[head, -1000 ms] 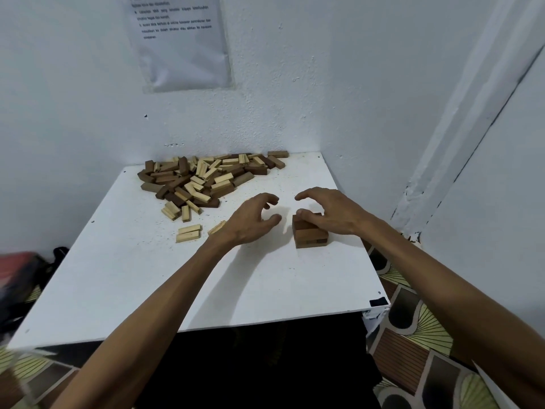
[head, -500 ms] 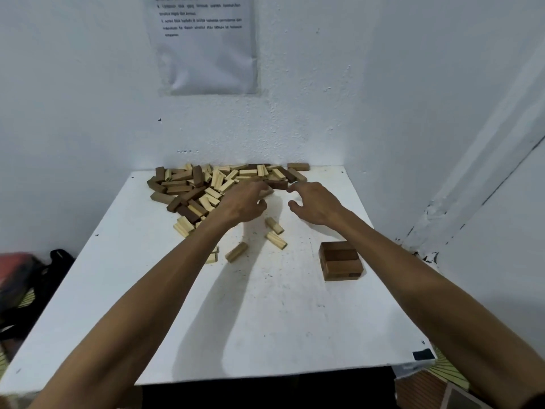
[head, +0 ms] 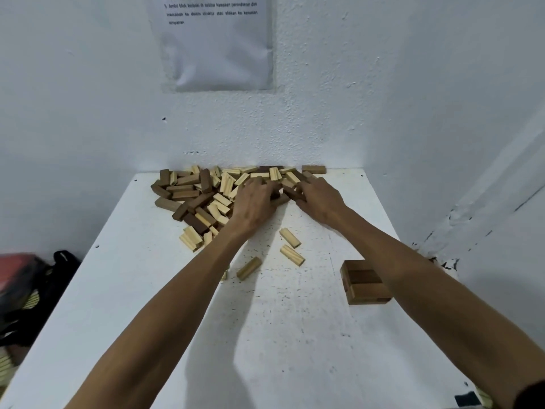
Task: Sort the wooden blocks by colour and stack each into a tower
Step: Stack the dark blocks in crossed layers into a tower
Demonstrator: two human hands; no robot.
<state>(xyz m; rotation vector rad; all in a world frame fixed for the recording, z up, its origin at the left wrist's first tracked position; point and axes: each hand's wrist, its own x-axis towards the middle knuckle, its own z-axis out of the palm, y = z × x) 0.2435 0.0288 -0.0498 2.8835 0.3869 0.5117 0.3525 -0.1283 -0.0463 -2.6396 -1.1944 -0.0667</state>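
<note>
A heap of mixed light and dark wooden blocks (head: 203, 193) lies at the back of the white table (head: 265, 335), against the wall. Both my hands are dug into its right part. My left hand (head: 255, 203) has its fingers curled over a dark brown block (head: 277, 199) at the heap's edge. My right hand (head: 320, 199) pinches another dark brown block (head: 290, 192) between thumb and fingers. A low tower of dark brown blocks (head: 364, 283) stands at the right, partly behind my right forearm.
Three loose light blocks (head: 290, 237) (head: 292, 255) (head: 249, 268) lie between the heap and the tower. Walls close in the table at the back and right. A paper sheet (head: 218, 42) hangs on the wall. Bags (head: 32, 278) sit on the floor at the left.
Both hands left the brown tower, reached to the back of the table and sank into the heap. The view moved forward and closer to the table.
</note>
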